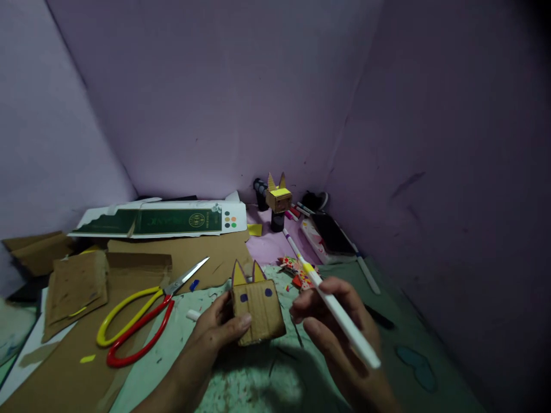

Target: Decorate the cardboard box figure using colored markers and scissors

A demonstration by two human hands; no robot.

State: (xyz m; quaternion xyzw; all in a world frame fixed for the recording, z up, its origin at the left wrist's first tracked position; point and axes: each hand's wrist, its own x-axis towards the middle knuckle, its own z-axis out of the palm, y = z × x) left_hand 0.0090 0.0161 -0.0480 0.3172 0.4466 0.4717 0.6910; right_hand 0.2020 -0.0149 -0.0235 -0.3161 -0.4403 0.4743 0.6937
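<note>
My left hand [215,332] is closed on a small cardboard cat head [259,321], thumb on its front face. The boxy head has two purple dots for eyes and two pointed yellow ears edged in purple. To its right, my right hand [338,358] has a white felt-tip pen [344,318] with a yellow band between its fingers. The pen slants up and leftward, apart from the cat head. Behind stands a second cardboard cat head [279,201] with a yellow top, resting on a dark cylinder.
Scissors [166,295] with yellow and red handles lie open on cardboard [189,252] at left. A green and white carton piece [172,221] lies at the back. A dark phone [332,234] rests on a white pack at right. Purple walls enclose the green cloth [258,378].
</note>
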